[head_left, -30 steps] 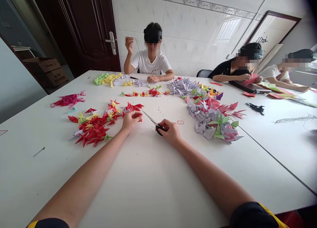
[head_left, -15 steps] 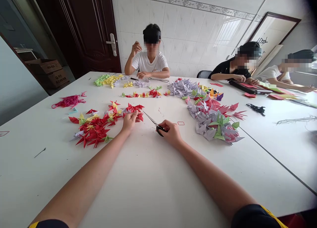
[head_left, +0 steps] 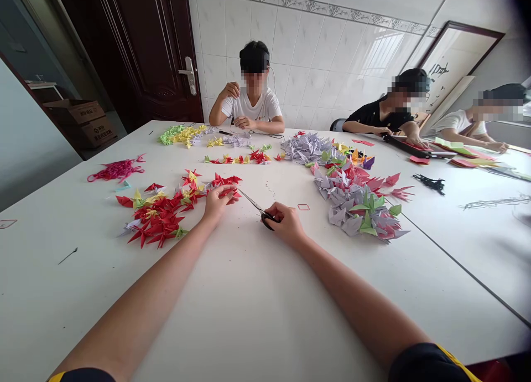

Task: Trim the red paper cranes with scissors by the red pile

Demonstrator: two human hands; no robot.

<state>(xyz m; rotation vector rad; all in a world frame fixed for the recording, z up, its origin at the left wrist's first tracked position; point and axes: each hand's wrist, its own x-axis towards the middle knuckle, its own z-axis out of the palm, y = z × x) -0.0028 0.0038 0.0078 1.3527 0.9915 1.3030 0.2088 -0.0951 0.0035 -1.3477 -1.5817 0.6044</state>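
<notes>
Right hand [head_left: 287, 222] smothers the scissors [head_left: 253, 203] handles, left hand [head_left: 218, 204] hides whatever it's on by the red paper cranes [head_left: 160, 216], and specks [head_left: 269, 189] beyond are too small to call!

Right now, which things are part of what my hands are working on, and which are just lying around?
Being worked on:
Left hand on red paper cranes
Right hand holding black-handled scissors

Lying around:
Lavender and green paper cranes
Pink paper tangle
Cardboard boxes
</notes>
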